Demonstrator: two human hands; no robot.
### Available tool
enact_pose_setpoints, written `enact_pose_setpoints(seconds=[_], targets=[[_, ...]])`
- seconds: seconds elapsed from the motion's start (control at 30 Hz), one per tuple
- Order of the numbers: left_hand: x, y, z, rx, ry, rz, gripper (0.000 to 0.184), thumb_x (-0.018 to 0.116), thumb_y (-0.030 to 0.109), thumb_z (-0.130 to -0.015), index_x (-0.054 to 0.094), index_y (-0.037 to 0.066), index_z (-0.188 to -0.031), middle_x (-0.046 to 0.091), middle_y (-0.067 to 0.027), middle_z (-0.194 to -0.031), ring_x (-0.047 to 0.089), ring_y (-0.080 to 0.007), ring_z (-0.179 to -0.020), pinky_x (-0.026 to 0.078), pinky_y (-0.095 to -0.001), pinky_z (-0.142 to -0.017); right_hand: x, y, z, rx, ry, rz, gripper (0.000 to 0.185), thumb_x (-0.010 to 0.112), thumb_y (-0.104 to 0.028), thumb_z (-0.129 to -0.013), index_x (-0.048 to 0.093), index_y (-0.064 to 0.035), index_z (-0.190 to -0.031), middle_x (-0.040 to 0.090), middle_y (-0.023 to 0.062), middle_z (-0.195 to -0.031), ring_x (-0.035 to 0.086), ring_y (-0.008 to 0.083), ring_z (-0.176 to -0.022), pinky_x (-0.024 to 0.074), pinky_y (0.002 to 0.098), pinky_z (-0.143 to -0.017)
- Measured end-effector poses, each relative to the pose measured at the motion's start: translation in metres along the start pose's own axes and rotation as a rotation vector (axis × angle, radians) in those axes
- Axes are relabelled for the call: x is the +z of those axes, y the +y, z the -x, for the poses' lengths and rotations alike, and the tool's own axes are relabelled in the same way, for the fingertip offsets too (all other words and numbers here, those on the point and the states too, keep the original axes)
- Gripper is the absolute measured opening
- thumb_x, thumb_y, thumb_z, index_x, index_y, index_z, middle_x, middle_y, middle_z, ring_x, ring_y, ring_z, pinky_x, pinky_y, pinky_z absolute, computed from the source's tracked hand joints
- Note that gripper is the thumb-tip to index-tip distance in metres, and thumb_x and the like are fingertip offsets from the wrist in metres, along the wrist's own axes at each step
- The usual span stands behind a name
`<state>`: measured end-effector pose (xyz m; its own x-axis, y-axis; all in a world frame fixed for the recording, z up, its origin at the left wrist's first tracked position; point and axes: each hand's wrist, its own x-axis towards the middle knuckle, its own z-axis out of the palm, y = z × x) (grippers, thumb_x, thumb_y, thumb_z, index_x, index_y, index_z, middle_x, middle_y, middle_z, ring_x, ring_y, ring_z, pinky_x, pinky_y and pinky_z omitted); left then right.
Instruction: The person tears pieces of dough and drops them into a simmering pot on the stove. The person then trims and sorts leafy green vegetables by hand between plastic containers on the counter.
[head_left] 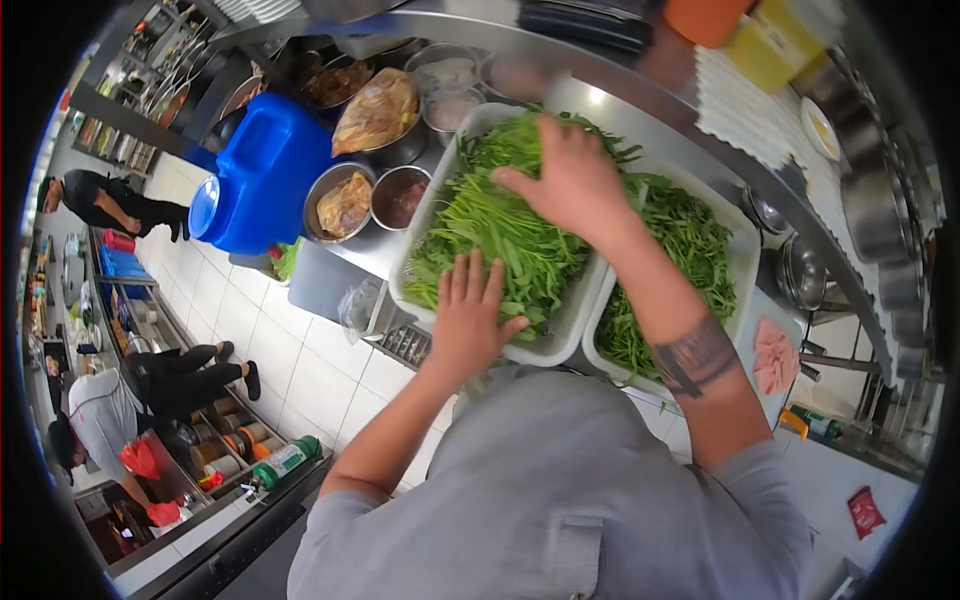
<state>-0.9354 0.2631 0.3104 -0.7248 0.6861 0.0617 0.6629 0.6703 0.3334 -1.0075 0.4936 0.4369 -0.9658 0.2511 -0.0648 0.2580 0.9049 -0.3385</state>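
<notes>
Two white plastic tubs stand side by side in front of me. Long-stemmed leafy greens [500, 220] are heaped in the left tub [402, 270], above its rim. My left hand [465, 320] lies on the near left side of that heap, its fingers spread and holding nothing. On the far right side of the same heap rests my right hand [575, 180], thumb held apart and fingertips partly hidden against the leaves. Darker, narrow leaves [680, 260] fill the right tub [748, 250], beneath my right forearm.
A blue jerrycan [270, 170] stands left of metal bowls [340, 205] holding meat. Overhead runs a metal shelf edge [640, 85]. Pink cloth-like material [775, 355] lies at the right. Two people [110, 205] are at the left, one leaning over a counter [215, 510].
</notes>
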Motion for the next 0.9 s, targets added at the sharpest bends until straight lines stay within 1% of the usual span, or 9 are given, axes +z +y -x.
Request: enact_pose_setpoints(seconds=[0.03,0.1,0.23,0.47,0.57,0.63,0.67,0.73,0.9], targets=[[0.001,-0.003,0.0,-0.011,0.002,0.005,0.087,0.068,0.051,-0.099,0.04,0.0,-0.163,0.034,-0.0348,-0.167,0.031,-0.0529,-0.156,0.02,-0.0626,-0.129,0.04,-0.005,-0.014,-0.008,-0.008,0.005,0.09,0.07,-0.065,-0.095,0.044,-0.0052,-0.157,0.048,0.0314,-0.159,0.047,0.0487,-0.148,0.0438,0.063,-0.115],[0.006,-0.001,-0.004,-0.017,-0.041,-0.015,0.092,0.063,0.057,-0.1,0.035,-0.001,-0.166,0.03,-0.0351,-0.169,0.027,-0.0534,-0.158,0.019,-0.0623,-0.129,0.115,-0.005,-0.032,0.03,-0.143,0.165,0.105,0.055,-0.079,-0.096,0.026,-0.0125,-0.172,0.013,0.0266,-0.178,0.01,0.0498,-0.164,0.0165,0.0756,-0.125],[0.023,0.019,-0.026,-0.168,-0.023,-0.019,0.095,0.063,0.058,-0.1,0.035,-0.008,-0.162,0.031,-0.0363,-0.168,0.026,-0.0526,-0.158,0.015,-0.0651,-0.129,0.131,0.013,-0.042,0.091,-0.231,0.078,0.107,0.045,-0.085,-0.096,0.013,-0.0213,-0.176,-0.001,0.0241,-0.181,-0.006,0.0454,-0.166,0.0017,0.079,-0.124],[-0.003,0.012,-0.027,-0.169,-0.035,0.24,0.084,0.065,0.045,-0.104,0.036,-0.009,-0.161,0.034,-0.039,-0.165,0.028,-0.0512,-0.159,0.015,-0.0621,-0.13,0.034,0.065,0.025,-0.147,0.075,-0.271,0.086,0.058,-0.064,-0.105,0.028,-0.0214,-0.173,0.017,0.0214,-0.179,0.012,0.0438,-0.166,0.0176,0.0598,-0.131],[-0.05,-0.014,-0.005,-0.013,0.195,0.459,0.049,0.071,0.011,-0.099,0.062,0.004,-0.146,0.061,-0.0223,-0.15,0.054,-0.0422,-0.141,0.044,-0.0472,-0.117,-0.013,0.123,0.111,-0.134,0.265,-0.343,0.072,0.067,-0.045,-0.106,0.042,-0.0146,-0.166,0.033,0.0208,-0.174,0.027,0.0409,-0.162,0.028,0.0501,-0.13],[-0.067,-0.041,0.01,0.11,-0.053,0.423,0.031,0.074,0.004,-0.091,0.075,0.005,-0.122,0.071,-0.0165,-0.124,0.065,-0.0394,-0.117,0.052,-0.0466,-0.102,-0.025,0.168,0.16,0.003,0.288,-0.405,0.059,0.074,-0.032,-0.104,0.056,-0.0076,-0.154,0.055,0.0201,-0.158,0.054,0.0328,-0.145,0.0447,0.0433,-0.118],[-0.064,-0.032,0.01,0.136,-0.075,0.427,0.031,0.074,0.004,-0.091,0.075,0.005,-0.122,0.071,-0.0165,-0.124,0.065,-0.0394,-0.117,0.052,-0.0466,-0.102,-0.026,0.187,0.185,0.034,0.301,-0.403,0.059,0.074,-0.032,-0.104,0.056,-0.0076,-0.154,0.055,0.0201,-0.158,0.054,0.0328,-0.145,0.0447,0.0433,-0.118],[-0.061,-0.018,0.008,0.185,-0.179,0.429,0.016,0.077,0.006,-0.087,0.08,0.005,-0.102,0.074,-0.0113,-0.104,0.067,-0.036,-0.103,0.053,-0.0455,-0.094,-0.018,0.215,0.229,0.336,0.295,-0.626,0.042,0.077,-0.025,-0.101,0.069,-0.0029,-0.136,0.074,0.0159,-0.127,0.072,0.0249,-0.112,0.0563,0.0357,-0.098],[-0.02,-0.015,-0.019,0.125,-0.138,0.233,0.008,0.079,0.011,-0.087,0.082,0.005,-0.093,0.074,-0.0132,-0.097,0.069,-0.0367,-0.097,0.054,-0.0466,-0.089,0.012,0.208,0.282,0.422,0.217,-0.614,0.025,0.078,-0.02,-0.099,0.076,-0.0012,-0.115,0.077,0.0126,-0.097,0.074,0.0236,-0.089,0.0583,0.0354,-0.079]])
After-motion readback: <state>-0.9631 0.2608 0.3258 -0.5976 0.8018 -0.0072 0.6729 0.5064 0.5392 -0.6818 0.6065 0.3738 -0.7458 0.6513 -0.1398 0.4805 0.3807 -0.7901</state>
